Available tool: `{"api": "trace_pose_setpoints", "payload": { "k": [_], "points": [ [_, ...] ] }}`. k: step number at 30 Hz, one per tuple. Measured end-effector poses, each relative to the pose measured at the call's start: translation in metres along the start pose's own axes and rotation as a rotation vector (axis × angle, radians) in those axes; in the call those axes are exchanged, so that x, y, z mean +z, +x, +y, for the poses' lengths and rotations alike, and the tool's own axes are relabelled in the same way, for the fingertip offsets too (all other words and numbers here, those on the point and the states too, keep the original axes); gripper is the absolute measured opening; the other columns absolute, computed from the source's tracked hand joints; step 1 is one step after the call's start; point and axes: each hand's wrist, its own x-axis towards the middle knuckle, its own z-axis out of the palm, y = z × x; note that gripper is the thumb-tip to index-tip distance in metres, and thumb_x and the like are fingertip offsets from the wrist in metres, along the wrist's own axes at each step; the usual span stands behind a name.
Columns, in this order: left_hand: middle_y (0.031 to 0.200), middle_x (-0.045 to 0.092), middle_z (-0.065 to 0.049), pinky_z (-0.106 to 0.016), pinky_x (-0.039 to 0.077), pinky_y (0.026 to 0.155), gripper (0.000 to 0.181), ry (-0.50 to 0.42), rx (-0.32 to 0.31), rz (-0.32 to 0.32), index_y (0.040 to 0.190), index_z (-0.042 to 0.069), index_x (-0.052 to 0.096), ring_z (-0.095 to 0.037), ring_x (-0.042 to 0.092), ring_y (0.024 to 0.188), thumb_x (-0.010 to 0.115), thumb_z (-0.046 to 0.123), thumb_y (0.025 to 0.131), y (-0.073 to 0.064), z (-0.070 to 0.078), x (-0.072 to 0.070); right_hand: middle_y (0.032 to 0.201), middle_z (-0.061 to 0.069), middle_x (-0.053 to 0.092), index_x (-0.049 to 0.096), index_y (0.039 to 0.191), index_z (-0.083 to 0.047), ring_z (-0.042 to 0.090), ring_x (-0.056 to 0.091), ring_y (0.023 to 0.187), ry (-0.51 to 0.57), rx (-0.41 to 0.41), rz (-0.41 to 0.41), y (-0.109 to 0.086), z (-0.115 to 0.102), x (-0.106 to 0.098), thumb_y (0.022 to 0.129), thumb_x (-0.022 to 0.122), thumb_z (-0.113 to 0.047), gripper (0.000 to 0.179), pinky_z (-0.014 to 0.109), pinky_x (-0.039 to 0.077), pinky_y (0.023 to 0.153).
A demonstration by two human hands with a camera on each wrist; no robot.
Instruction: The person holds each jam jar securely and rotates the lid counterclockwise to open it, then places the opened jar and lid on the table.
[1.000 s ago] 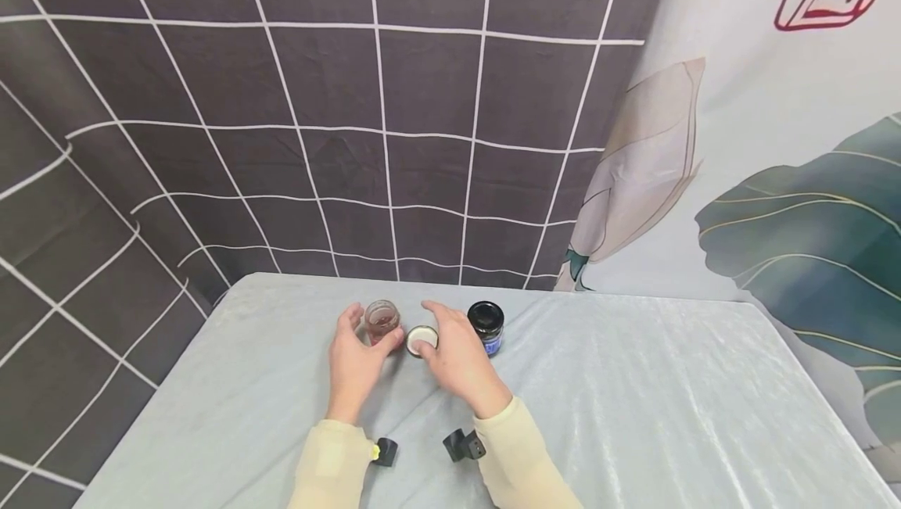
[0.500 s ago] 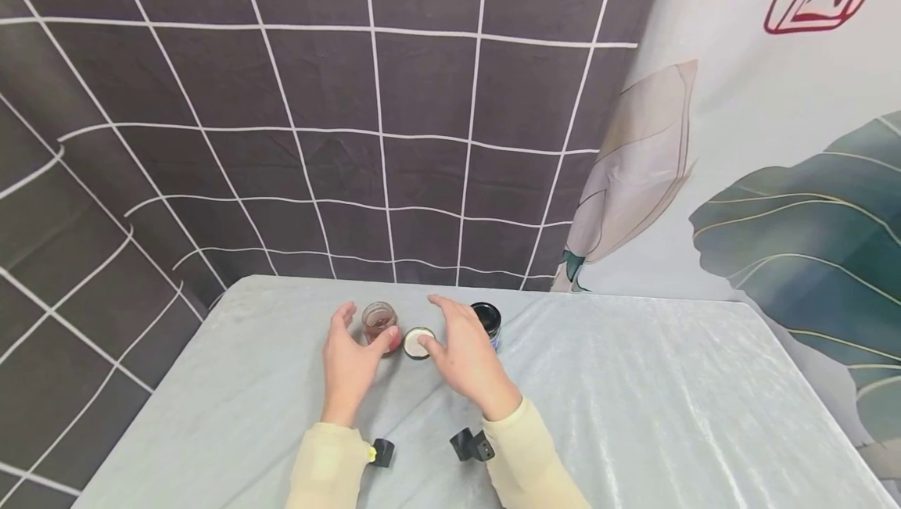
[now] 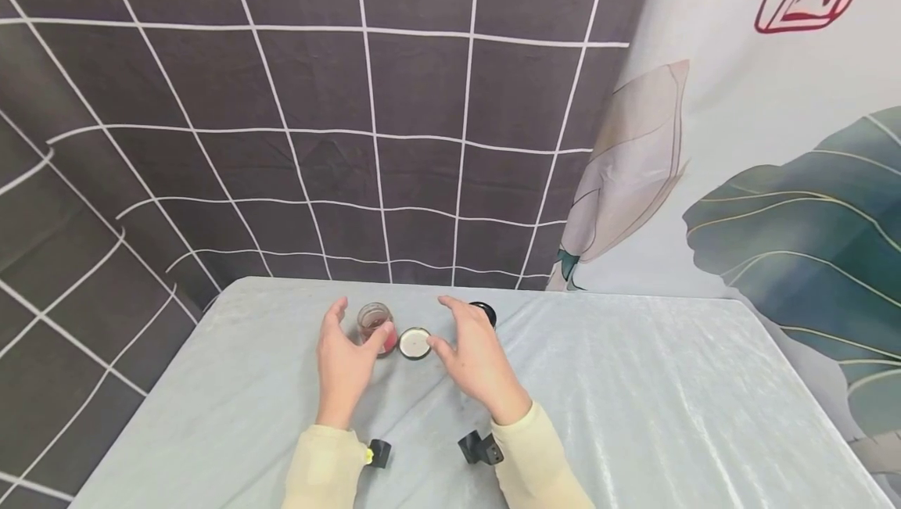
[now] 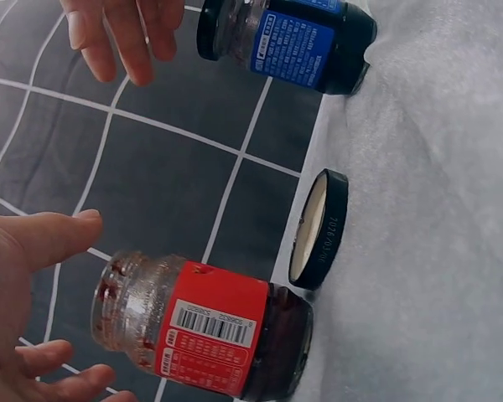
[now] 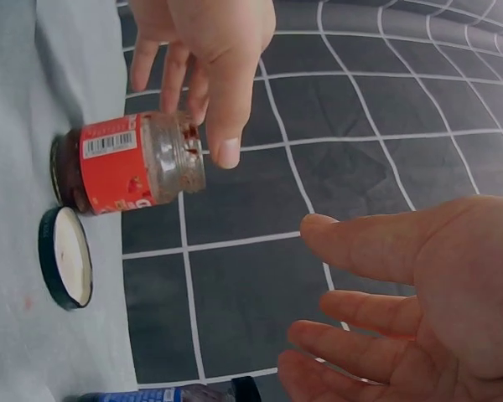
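An open glass jar with a red label (image 4: 210,327) stands upright on the cloth, dark residue inside its neck. Its screw lid (image 3: 415,343) lies beside it, pale inner side up. My left hand (image 3: 345,372) hovers around the jar's mouth, thumb and fingers spread, gripping nothing. To the right of the lid, my right hand (image 3: 482,360) is raised with its fingers apart, holding nothing. A second jar, blue-labelled with a black lid on (image 4: 293,46), stands behind the right hand, which covers most of it in the head view.
A pale grey velvety cloth (image 3: 633,399) covers the table. Behind it hangs a dark curtain with a white grid (image 3: 422,181), and a leaf-patterned light curtain (image 3: 633,157) is at right. Small black cameras (image 3: 481,448) sit at both wrists.
My right hand has come away from the lid and moved to the right, hiding more of the blue-labelled jar. My left hand has loosened and shifted slightly left. Jar and lid stay in place.
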Motion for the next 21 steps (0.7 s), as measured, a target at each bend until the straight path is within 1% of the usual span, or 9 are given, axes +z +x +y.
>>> {"api": "trace_pose_setpoints", "payload": {
  "k": [5, 11, 21],
  "points": [
    [0.15, 0.043, -0.023, -0.052, 0.03, 0.115, 0.081, -0.002, 0.015, 0.005, 0.148, -0.001, 0.04, -0.038, 0.039, 0.141, 0.082, 0.023, 0.083, -0.001, 0.003, -0.002, 0.132, 0.019, 0.062, 0.055, 0.135, 0.004, 0.037, 0.053, 0.125, 0.012, 0.005, 0.015, 0.0, 0.001, -0.005, 0.088, 0.076, -0.009, 0.053, 0.048, 0.042, 0.106],
    [0.149, 0.043, -0.023, -0.053, 0.031, 0.115, 0.08, 0.002, 0.02, 0.007, 0.148, 0.0, 0.04, -0.038, 0.039, 0.14, 0.081, 0.024, 0.083, -0.003, 0.007, -0.003, 0.134, 0.02, 0.061, 0.055, 0.135, 0.005, 0.039, 0.05, 0.129, 0.022, 0.014, 0.024, 0.0, 0.004, -0.009, 0.088, 0.076, -0.01, 0.053, 0.049, 0.04, 0.109],
    [0.148, 0.044, -0.022, -0.053, 0.032, 0.114, 0.079, 0.022, 0.047, 0.008, 0.147, 0.003, 0.042, -0.038, 0.04, 0.139, 0.081, 0.025, 0.083, -0.005, 0.011, -0.004, 0.134, 0.021, 0.06, 0.055, 0.135, 0.005, 0.042, 0.048, 0.13, 0.01, 0.033, 0.035, -0.001, 0.006, -0.015, 0.089, 0.076, -0.012, 0.053, 0.051, 0.04, 0.108]
  ]
}}
